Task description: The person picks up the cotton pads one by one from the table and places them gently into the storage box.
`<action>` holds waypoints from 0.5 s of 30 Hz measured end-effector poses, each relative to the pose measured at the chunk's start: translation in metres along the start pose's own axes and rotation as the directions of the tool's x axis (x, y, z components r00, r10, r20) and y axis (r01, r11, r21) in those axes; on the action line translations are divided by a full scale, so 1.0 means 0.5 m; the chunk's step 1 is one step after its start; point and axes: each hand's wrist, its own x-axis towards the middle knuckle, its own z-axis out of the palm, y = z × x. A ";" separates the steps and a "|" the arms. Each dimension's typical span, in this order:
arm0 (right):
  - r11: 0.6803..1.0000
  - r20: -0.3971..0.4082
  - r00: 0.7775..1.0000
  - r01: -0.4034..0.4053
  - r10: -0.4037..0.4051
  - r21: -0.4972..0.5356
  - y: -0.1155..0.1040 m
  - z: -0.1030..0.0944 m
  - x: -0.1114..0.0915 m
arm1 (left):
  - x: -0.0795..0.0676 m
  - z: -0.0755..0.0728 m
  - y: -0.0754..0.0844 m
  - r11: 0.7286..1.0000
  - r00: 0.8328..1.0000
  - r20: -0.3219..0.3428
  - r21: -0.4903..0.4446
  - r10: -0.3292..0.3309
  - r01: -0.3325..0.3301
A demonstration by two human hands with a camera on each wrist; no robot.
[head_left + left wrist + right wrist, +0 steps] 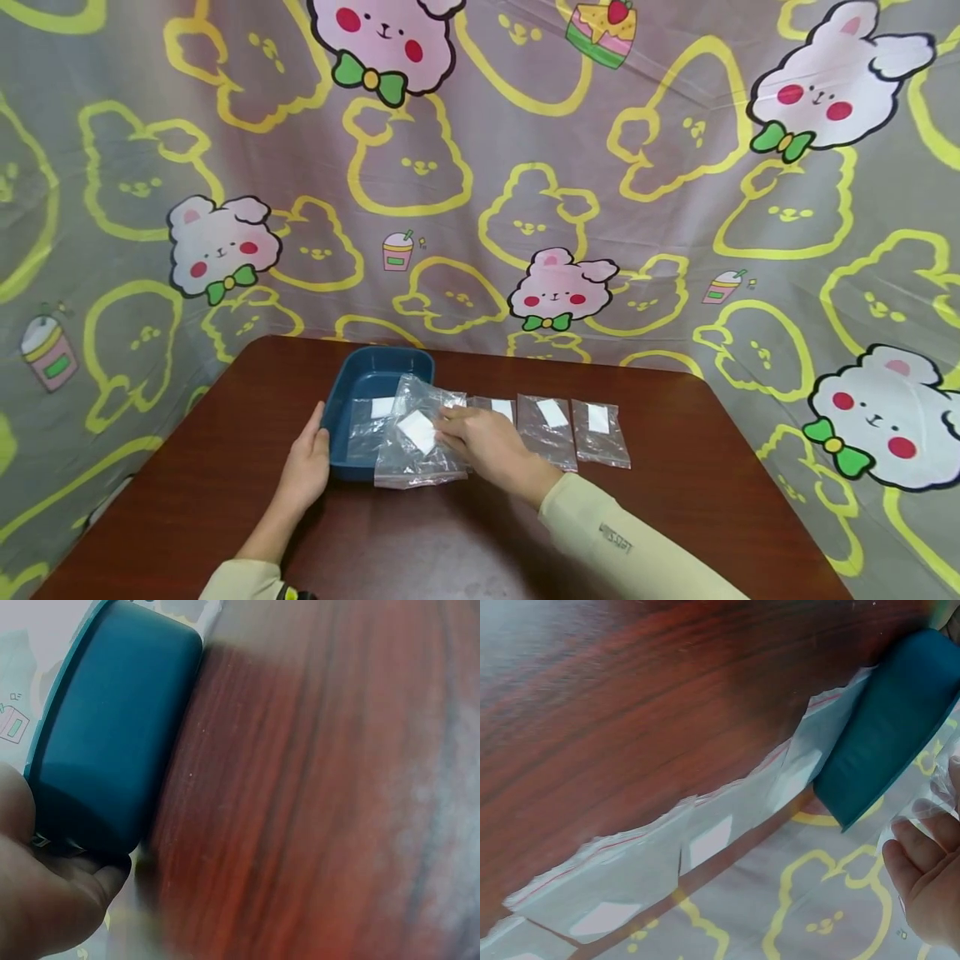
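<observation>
On the wood-grain surface [637, 533] before a bunny-print curtain [480, 142], the left hand [307, 458] touches a blue tray [381, 363], grip straight-fingered, while the right hand [487, 440], grip pinched, holds a zip bag [416, 433] over it.

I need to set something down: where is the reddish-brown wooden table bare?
The table is bare left of the left hand and blue rectangular plastic tray, and right of the rightmost clear plastic bag. Crowded from the tray to that bag: more bags, and the right hand holding one.
</observation>
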 end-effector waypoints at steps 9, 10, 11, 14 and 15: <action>1.000 0.048 0.999 -0.016 0.016 -0.005 -0.010 0.019 0.047 | -0.002 0.005 0.006 1.000 0.999 -0.025 0.000 0.027 -0.027; 1.000 0.056 0.998 -0.019 0.019 -0.008 -0.012 0.021 0.052 | -0.002 0.004 0.006 1.000 0.999 -0.026 0.000 0.027 -0.027; 1.000 0.065 0.998 -0.024 0.024 0.000 -0.013 0.022 0.056 | -0.002 0.004 0.005 1.000 0.999 -0.029 0.000 0.028 -0.028; 0.999 0.092 0.995 -0.041 0.041 0.004 -0.017 0.025 0.068 | 0.000 0.003 0.001 0.999 0.999 -0.039 0.003 0.038 -0.037; 0.999 0.099 0.994 -0.047 0.046 0.004 -0.018 0.027 0.072 | 0.000 0.003 0.000 0.999 0.998 -0.044 0.003 0.041 -0.041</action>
